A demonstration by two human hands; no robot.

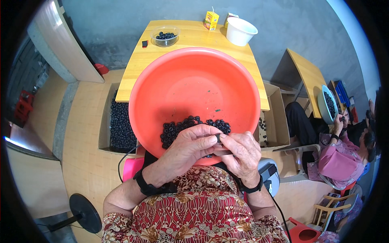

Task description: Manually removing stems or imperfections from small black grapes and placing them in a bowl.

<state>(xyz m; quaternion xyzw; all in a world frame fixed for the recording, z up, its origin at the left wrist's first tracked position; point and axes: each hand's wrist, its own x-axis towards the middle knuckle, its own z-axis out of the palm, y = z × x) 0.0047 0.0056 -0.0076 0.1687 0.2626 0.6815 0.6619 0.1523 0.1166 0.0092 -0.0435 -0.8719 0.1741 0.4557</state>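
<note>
Ok so the left hand (190,143) and right hand (243,154) are both pinching one little black piece (219,138) between them, right over a big red basin (190,77) with a black pile (172,131) just past their fingers.

Fingers of the left hand (192,141) and right hand (243,153) cover most of the dark piece (219,138), too small to make out. The grey strip (222,153) at the right hand is partly hidden. Both hands hide some black rings (172,131) in the basin (194,69). Basin and table (190,31) cover part of the left box (104,127). The white bowl (240,34) hides much of a carton (229,17); the lower edge cuts off a red stool (295,231).
</note>
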